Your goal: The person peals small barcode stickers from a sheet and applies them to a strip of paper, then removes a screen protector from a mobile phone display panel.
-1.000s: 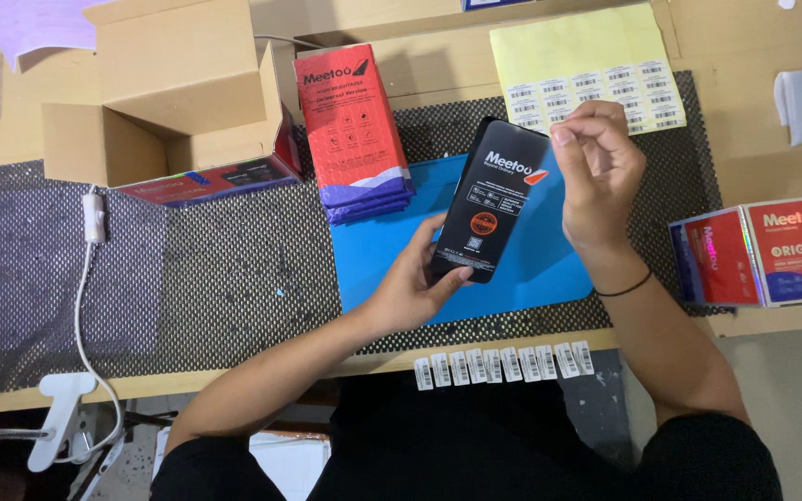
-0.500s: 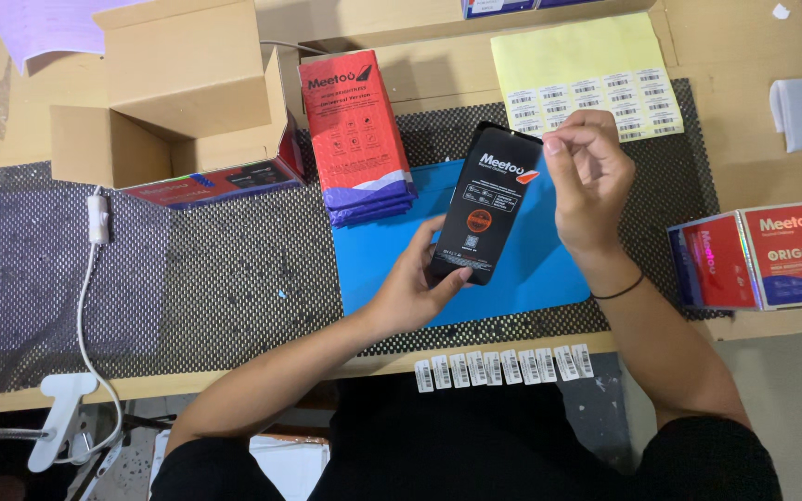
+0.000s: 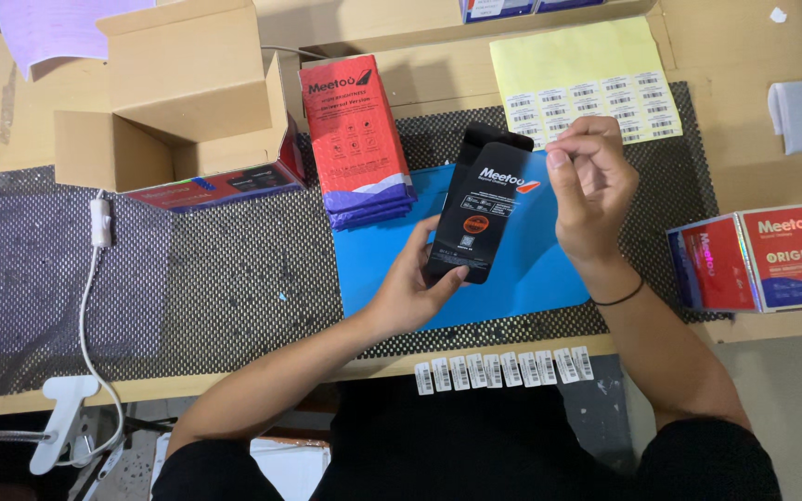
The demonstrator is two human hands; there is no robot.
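Two hands meet at one flat black package [image 3: 477, 211], which I hold tilted above the blue mat [image 3: 531, 269] at the middle of the frame. My left hand [image 3: 410, 283] grips its lower end, thumb on the printed face and fingers behind. My right hand [image 3: 591, 186] is beside its upper right edge, thumb and forefinger pinched together; whether anything small sits between them I cannot tell. That hand curls inward, wrist bent, a black band round it.

As I judge it, the package could slip or twist, since only its lower end is clamped and any push up top would lever it round.

Left of the mat lies a stack of red packages [image 3: 356, 139]; a yellow label sheet [image 3: 587, 79] lies at upper right, an open cardboard box [image 3: 178, 102] at upper left, and a strip of barcode labels [image 3: 503, 369] lines the table's near edge.
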